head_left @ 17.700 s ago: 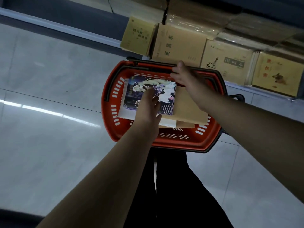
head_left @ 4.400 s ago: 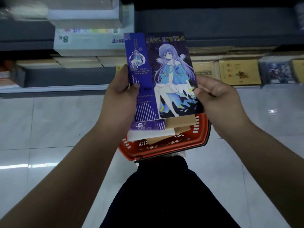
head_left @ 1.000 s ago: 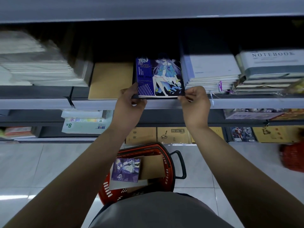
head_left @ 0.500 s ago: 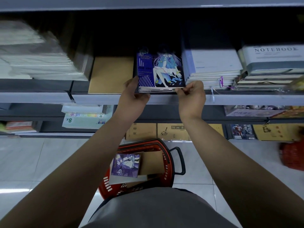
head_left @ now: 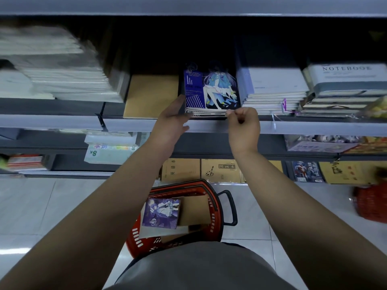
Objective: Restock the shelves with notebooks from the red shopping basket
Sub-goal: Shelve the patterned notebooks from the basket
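Note:
A blue notebook with an anime cover (head_left: 211, 91) lies flat on top of a short stack on the middle shelf (head_left: 209, 125). My left hand (head_left: 170, 122) rests against the stack's front left corner, its fingers straight along the left edge. My right hand (head_left: 243, 124) is curled, and its fingertips pinch the notebook's front right corner. Below, on the floor, stands the red shopping basket (head_left: 134, 237). It holds a purple anime notebook (head_left: 161, 212) on top of a brown kraft notebook (head_left: 194, 210) and a white one.
A brown notebook (head_left: 151, 95) lies left of the blue one and a white notebook stack (head_left: 274, 86) lies right of it. Grey "NOTEBOOK" volumes (head_left: 345, 80) are further right. Kraft notebooks (head_left: 219, 170) line the bottom shelf. A second red basket (head_left: 370, 204) sits at the right edge.
The blue notebook has slid deeper onto the stack and settled flat. My left hand moved from gripping it to resting on the corner, and my right hand curled tighter at the right corner.

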{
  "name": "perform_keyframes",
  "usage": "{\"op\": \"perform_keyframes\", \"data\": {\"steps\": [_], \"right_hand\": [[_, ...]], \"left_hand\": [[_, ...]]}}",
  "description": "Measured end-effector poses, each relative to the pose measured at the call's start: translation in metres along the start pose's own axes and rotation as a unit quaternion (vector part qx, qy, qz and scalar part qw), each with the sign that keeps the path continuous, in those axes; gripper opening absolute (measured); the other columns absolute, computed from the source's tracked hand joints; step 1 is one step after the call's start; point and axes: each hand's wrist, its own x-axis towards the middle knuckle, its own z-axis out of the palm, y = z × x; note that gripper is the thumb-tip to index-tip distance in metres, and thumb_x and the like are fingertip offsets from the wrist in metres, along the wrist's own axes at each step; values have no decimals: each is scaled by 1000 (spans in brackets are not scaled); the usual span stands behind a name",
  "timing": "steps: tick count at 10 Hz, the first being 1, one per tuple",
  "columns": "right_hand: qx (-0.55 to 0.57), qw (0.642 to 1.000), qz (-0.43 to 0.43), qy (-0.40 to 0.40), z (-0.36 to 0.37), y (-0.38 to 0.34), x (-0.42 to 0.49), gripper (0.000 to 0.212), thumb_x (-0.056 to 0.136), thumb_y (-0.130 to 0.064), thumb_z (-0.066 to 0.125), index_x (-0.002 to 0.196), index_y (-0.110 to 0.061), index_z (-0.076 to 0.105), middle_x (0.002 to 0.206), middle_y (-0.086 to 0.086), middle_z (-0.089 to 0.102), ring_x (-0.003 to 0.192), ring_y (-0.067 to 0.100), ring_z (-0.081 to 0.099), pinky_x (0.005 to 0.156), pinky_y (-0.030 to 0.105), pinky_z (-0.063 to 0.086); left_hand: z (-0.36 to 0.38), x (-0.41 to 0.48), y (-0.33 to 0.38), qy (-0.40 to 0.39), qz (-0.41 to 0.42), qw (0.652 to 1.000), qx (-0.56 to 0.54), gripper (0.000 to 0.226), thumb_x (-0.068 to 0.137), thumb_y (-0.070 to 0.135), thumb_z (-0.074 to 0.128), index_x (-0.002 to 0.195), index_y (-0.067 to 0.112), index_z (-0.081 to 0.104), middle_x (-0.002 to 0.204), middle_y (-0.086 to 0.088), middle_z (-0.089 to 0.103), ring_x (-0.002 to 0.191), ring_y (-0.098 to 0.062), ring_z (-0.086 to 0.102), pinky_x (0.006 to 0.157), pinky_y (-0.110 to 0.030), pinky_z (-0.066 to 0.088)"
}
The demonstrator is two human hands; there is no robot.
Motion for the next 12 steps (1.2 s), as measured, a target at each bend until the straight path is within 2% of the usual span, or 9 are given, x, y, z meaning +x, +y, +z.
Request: {"op": "perform_keyframes", "data": {"steps": [1,2,3,5,7,8,9,11,12], "right_hand": [[27,997,7,-66,3,-10,-17,10,97,-22,56,101,-12,57,87,-8,61,82,-1,57,75,10,44],[60,991,36,-116,11,-20,-32,17,99,-34,51,109,-22,58,112,-3,66,107,10,61,89,24,46],[80,984,51,-149,19,-31,-46,35,96,-49,42,123,-31,53,129,-3,61,123,12,54,97,26,42],[60,976,42,-206,34,-45,-83,64,92,-60,31,147,-27,37,149,-5,44,137,10,39,114,30,27],[38,966,52,-249,61,-45,-140,60,100,-56,25,152,-27,27,156,-4,34,142,10,31,118,33,21],[30,964,61,-258,72,-39,-166,62,98,-57,23,153,-27,25,157,-3,31,143,10,30,116,30,20],[27,963,70,-259,79,-29,-187,72,93,-67,22,153,-28,23,158,-5,29,144,10,28,117,33,19],[7,962,90,-258,91,-6,-217,82,81,-72,21,153,-32,23,157,-8,29,143,9,29,116,33,20],[-4,961,98,-259,95,13,-226,80,81,-75,21,151,-36,25,156,-11,32,142,7,30,113,32,22]], "left_hand": [[-9,-8,3,-5,18,1000,-23,33,102,2,36,104,30,54,102,15,64,87,15,59,81,-8,41],[-24,-23,7,5,23,999,-40,30,103,14,38,123,34,44,152,2,40,118,0,42,101,-21,27],[-35,-31,1,-11,41,996,-75,33,103,28,36,135,39,34,162,3,21,142,-12,27,113,-35,18],[-58,-62,-6,-25,30,994,-97,64,97,43,35,156,22,18,164,1,14,151,-16,11,121,-42,8],[-97,-96,-30,-31,3,994,-107,57,105,44,27,155,19,19,164,1,13,151,-15,11,123,-43,6],[-118,-111,-42,-39,-5,993,-108,56,105,45,25,155,21,21,163,3,17,150,-14,13,123,-41,7],[-132,-125,-55,-54,-34,984,-166,55,106,46,19,156,23,17,162,9,20,148,-7,16,118,-28,14],[-152,-139,-90,-53,-54,990,-119,56,106,44,23,155,18,19,163,1,17,150,-14,13,123,-39,9],[-157,-138,-109,-51,-77,983,-161,55,106,45,18,156,21,16,162,8,20,149,-7,15,119,-30,12]]}}
